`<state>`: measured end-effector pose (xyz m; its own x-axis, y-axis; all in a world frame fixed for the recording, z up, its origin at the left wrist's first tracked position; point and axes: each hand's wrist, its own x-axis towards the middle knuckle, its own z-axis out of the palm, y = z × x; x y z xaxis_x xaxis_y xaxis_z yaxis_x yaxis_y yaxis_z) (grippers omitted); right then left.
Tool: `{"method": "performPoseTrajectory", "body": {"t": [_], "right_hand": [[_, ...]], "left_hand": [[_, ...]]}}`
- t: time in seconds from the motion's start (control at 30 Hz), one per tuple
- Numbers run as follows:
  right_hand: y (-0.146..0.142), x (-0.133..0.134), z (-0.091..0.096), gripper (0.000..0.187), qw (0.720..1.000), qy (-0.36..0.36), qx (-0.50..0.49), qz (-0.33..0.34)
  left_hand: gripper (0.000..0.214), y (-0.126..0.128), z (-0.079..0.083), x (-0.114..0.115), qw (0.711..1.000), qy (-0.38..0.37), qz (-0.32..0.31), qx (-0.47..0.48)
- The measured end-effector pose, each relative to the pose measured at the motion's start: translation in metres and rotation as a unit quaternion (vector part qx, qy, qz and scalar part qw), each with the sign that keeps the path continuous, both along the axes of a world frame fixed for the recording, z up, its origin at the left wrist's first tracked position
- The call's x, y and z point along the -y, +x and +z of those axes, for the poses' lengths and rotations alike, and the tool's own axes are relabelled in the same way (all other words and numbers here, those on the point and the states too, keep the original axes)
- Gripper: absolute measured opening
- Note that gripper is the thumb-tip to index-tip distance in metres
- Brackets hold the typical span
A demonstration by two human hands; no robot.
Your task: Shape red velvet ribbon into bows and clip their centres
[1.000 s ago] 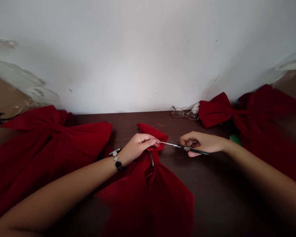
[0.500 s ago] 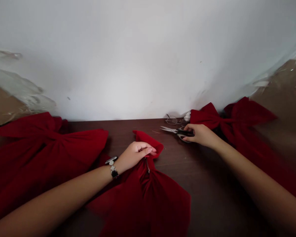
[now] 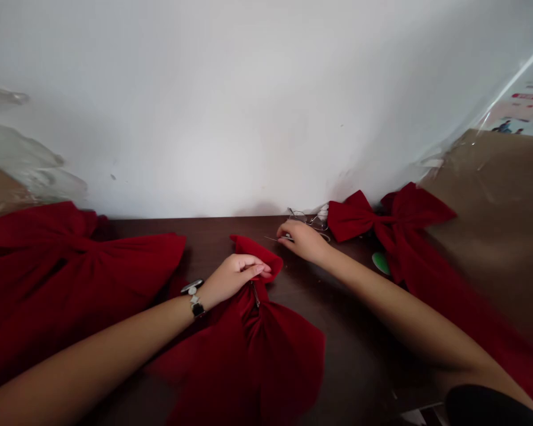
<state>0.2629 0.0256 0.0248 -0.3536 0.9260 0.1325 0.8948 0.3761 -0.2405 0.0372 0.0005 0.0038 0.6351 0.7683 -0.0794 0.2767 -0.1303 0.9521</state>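
Observation:
A red velvet bow point(image 3: 288, 343) lies on the table in front of me, with a small metal pin or clip point(image 3: 256, 294) near its gathered middle. My left hand point(image 3: 242, 272), wearing a watch and bracelet at the wrist, is closed on the bow's upper loop point(image 3: 266, 260). Just beyond that loop, my right hand point(image 3: 304, 239) pinches at the end of a thin needle point(image 3: 270, 238) low over the table. The scissors are mostly hidden behind this hand; a curved handle edge point(image 3: 325, 236) shows beside it.
Another large red bow point(image 3: 89, 254) covers the left of the dark wooden table point(image 3: 195, 228). More red bows point(image 3: 395, 219) lie at the right, near a green round object point(image 3: 381, 263). Eyeglasses point(image 3: 313, 220) rest by the white wall point(image 3: 231, 118). Plastic-wrapped cardboard point(image 3: 501, 195) stands right.
My right hand has let go of the scissors and moved left to the needle. My left hand keeps its hold on the bow. The view has turned slightly right.

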Motion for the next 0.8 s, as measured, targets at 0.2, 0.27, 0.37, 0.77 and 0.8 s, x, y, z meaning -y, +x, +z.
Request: {"method": "performPoseTrajectory", "body": {"t": [0.2,0.27,0.37,0.77,0.8], "right_hand": [[-0.023,-0.024,-0.016,0.006,0.999,-0.024,0.017,-0.037],[-0.026,-0.023,-0.020,0.009,0.999,-0.027,0.023,-0.039],[-0.030,-0.019,-0.023,0.012,0.999,-0.029,0.020,-0.038],[0.015,-0.022,0.030,0.017,0.937,-0.057,-0.344,0.022],[0.022,-0.021,0.038,0.018,0.905,-0.064,-0.419,0.030]], "left_hand": [[0.028,0.000,-0.001,0.000,1.000,0.005,-0.010,0.004],[0.028,0.000,-0.002,-0.001,1.000,0.013,-0.014,0.004],[0.027,0.000,-0.003,-0.001,1.000,0.022,-0.016,0.004],[0.029,0.000,-0.003,-0.001,1.000,0.014,-0.013,0.008],[0.029,0.000,-0.003,-0.001,1.000,0.013,-0.013,0.006]]}}
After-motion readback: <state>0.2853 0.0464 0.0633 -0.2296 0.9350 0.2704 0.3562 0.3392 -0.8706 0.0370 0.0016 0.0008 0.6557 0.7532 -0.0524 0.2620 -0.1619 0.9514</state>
